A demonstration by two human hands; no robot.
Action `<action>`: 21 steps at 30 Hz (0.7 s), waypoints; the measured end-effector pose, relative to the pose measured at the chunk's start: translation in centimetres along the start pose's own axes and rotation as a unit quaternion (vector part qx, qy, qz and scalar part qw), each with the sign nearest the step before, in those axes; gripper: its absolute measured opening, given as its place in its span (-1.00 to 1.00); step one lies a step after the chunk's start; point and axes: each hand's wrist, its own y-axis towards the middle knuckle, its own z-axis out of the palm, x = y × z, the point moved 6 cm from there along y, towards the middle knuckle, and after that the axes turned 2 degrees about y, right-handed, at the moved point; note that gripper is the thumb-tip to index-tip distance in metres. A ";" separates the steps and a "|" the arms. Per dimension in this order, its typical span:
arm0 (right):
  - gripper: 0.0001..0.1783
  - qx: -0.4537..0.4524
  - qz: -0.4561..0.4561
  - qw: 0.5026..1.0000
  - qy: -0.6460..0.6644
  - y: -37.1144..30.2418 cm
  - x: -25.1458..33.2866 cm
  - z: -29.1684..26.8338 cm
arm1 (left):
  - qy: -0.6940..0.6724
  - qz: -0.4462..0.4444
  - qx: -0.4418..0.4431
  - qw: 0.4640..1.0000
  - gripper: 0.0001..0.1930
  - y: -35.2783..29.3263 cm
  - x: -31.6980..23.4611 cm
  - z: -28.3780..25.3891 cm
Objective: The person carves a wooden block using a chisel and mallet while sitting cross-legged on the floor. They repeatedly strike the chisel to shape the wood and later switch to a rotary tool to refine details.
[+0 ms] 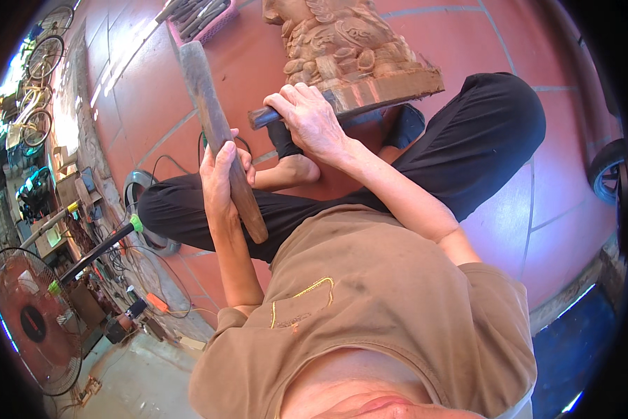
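My left hand (224, 176) is wrapped round a long wooden club-like mallet (209, 98), which slants from the upper left down toward my lap. My right hand (310, 120) is closed round a hand tool, probably a chisel, whose dark wooden handle (261, 117) sticks out on the left. Its working end points right, toward the base of the carving, and I cannot make out its tip. Just beyond that hand, a brown wood carving (349, 45) with dense relief rests on the floor, its flat base edge toward me.
A pink basket (223, 17) of several slim tools sits at the far left. My crossed legs (467, 140) flank the carving on the red tiled floor (139, 91). On the left are a standing fan (34, 321), cables, a power tool (124, 321) and bicycles (45, 56). A wheel (607, 171) stands right.
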 end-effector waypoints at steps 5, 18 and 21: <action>-0.53 0.002 0.009 1.000 0.010 0.0 0.0 -0.2 | -0.004 0.003 -0.010 1.000 -0.62 0.0 0.4 0.0; -0.58 -0.023 0.005 1.000 -0.007 0.1 -0.3 -0.3 | -0.001 -0.001 -0.010 1.000 -0.62 -0.8 0.5 0.4; -0.57 -0.025 0.009 1.000 -0.007 0.1 -0.5 0.0 | 0.002 0.004 -0.013 1.000 -0.61 -1.0 0.7 0.4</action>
